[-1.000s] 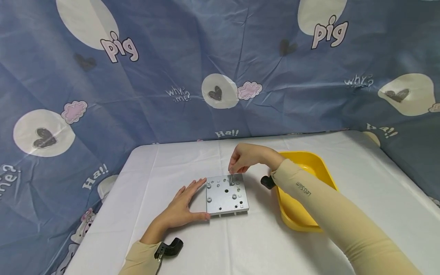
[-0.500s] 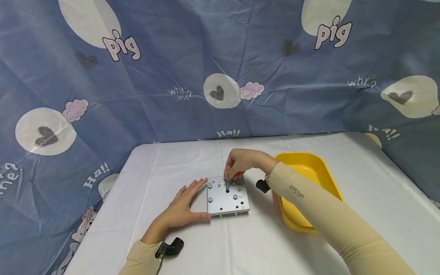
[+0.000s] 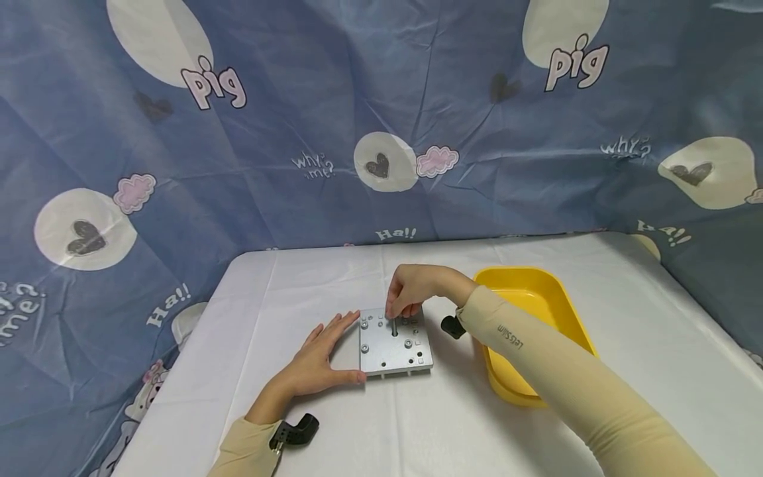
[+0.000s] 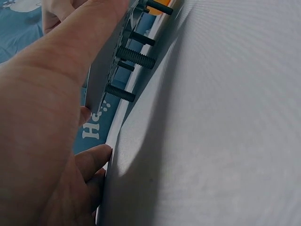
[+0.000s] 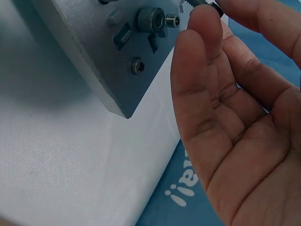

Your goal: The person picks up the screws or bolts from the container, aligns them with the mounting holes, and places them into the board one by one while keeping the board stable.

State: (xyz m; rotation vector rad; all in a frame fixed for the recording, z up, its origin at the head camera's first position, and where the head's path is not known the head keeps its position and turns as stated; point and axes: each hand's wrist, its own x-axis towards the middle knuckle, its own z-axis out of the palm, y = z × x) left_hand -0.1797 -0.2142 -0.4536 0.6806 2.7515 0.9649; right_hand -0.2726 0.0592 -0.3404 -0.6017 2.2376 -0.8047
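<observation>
A square grey metal plate with several holes and screws lies on the white table. My left hand rests flat beside it, fingers straight against its left edge and thumb along the front edge. My right hand reaches over the back of the plate and pinches a dark bolt that stands upright at the central hole. In the right wrist view the fingertips hold the bolt's top near the plate and a socket screw. The left wrist view shows threaded bolt ends sticking out under the plate.
A yellow tray sits to the right of the plate, partly under my right forearm. The white table is backed by a blue patterned cloth. Black camera mounts show at my left wrist and right wrist.
My right hand has moved left and lower with the bolt, from the plate's back right part to the central hole. The left hand has kept its place.
</observation>
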